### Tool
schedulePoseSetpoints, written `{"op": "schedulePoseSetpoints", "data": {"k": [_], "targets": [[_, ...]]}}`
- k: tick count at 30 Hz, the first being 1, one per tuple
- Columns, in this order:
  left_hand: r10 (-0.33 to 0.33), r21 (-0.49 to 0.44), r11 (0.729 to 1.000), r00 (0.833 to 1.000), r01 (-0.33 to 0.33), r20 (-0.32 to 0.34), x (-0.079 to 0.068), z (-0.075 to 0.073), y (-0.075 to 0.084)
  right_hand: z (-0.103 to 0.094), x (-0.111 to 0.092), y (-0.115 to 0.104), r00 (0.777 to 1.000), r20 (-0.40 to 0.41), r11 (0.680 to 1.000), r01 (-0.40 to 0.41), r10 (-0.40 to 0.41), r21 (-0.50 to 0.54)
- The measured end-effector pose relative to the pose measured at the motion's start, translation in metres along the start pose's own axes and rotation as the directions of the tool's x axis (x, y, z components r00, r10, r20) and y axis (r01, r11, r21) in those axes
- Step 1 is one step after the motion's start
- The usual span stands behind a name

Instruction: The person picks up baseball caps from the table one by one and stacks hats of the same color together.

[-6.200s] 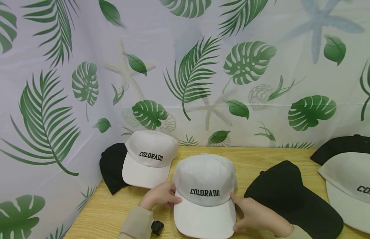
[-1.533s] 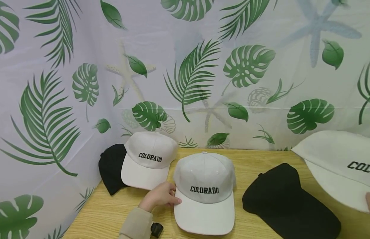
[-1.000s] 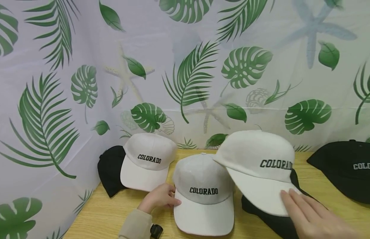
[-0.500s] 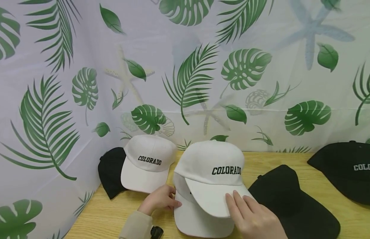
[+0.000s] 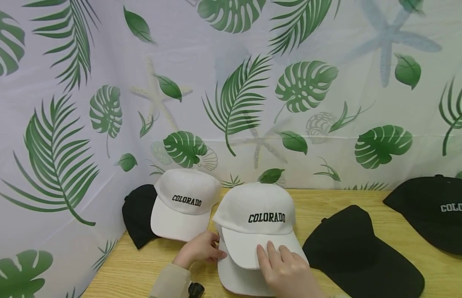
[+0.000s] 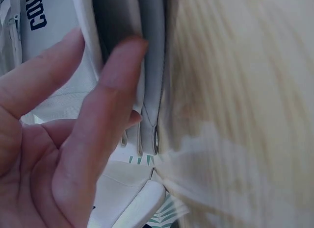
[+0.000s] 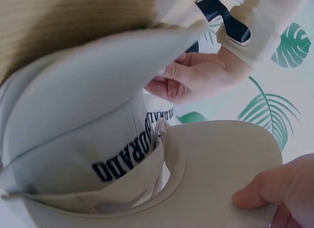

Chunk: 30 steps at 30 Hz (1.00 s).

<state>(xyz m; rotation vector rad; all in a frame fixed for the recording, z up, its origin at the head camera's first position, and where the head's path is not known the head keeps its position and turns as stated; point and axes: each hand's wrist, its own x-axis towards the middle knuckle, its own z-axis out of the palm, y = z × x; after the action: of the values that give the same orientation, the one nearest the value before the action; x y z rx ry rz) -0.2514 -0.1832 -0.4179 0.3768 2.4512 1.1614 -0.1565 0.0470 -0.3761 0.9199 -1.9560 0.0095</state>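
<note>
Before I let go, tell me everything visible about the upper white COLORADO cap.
The upper white baseball cap looks like fabric: rounded crown, black COLORADO lettering, curved brim. Crown up, it covers the crown of the lower white cap, skewed slightly, that cap's brim showing beneath. The right grip pinches its brim, thumb underneath, fingers on top.

Far-right black cap (image 5: 432, 219) cropped, lower white cap (image 5: 236, 279) partly covered, leftmost black cap (image 5: 139, 217) seemingly half-hidden

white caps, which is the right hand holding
The upper stacked cap: the right hand pinches its brim. A lower cap shows beneath; another white cap sits further left.
</note>
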Motion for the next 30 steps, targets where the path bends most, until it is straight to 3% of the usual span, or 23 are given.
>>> {"op": "schedulePoseSetpoints", "data": {"k": [5,13,16,19,22,27,30], "targets": [[0.010,-0.010,1.000,1.000,-0.010,0.002,-0.001,0.000,0.001,0.007,0.003,-0.007,0.999,0.047,1.000,0.027,-0.028,0.008],[0.009,-0.041,0.999,1.000,-0.008,0.004,0.000,0.001,-0.002,0.010,0.004,-0.009,0.961,0.265,0.994,0.057,-0.078,0.088],[0.018,-0.050,0.999,1.000,-0.018,-0.006,-0.002,-0.001,0.000,0.010,0.003,-0.007,0.930,0.359,0.988,0.029,-0.082,0.151],[0.028,-0.084,0.996,0.999,-0.031,-0.033,-0.003,-0.003,0.000,0.009,0.003,-0.004,0.883,0.463,0.974,-0.029,-0.081,0.226],[0.034,-0.132,0.990,0.998,-0.042,-0.062,-0.002,-0.003,-0.001,0.008,0.003,-0.001,0.854,0.512,0.960,-0.056,-0.096,0.274],[0.021,-0.197,0.980,0.998,-0.033,-0.063,0.000,-0.003,-0.003,0.006,0.010,0.002,0.806,0.567,0.957,0.001,-0.173,0.290],[0.017,-0.188,0.982,0.998,-0.028,-0.061,0.000,-0.002,-0.001,0.005,0.013,0.002,0.782,0.583,0.957,0.060,-0.222,0.284]]}}
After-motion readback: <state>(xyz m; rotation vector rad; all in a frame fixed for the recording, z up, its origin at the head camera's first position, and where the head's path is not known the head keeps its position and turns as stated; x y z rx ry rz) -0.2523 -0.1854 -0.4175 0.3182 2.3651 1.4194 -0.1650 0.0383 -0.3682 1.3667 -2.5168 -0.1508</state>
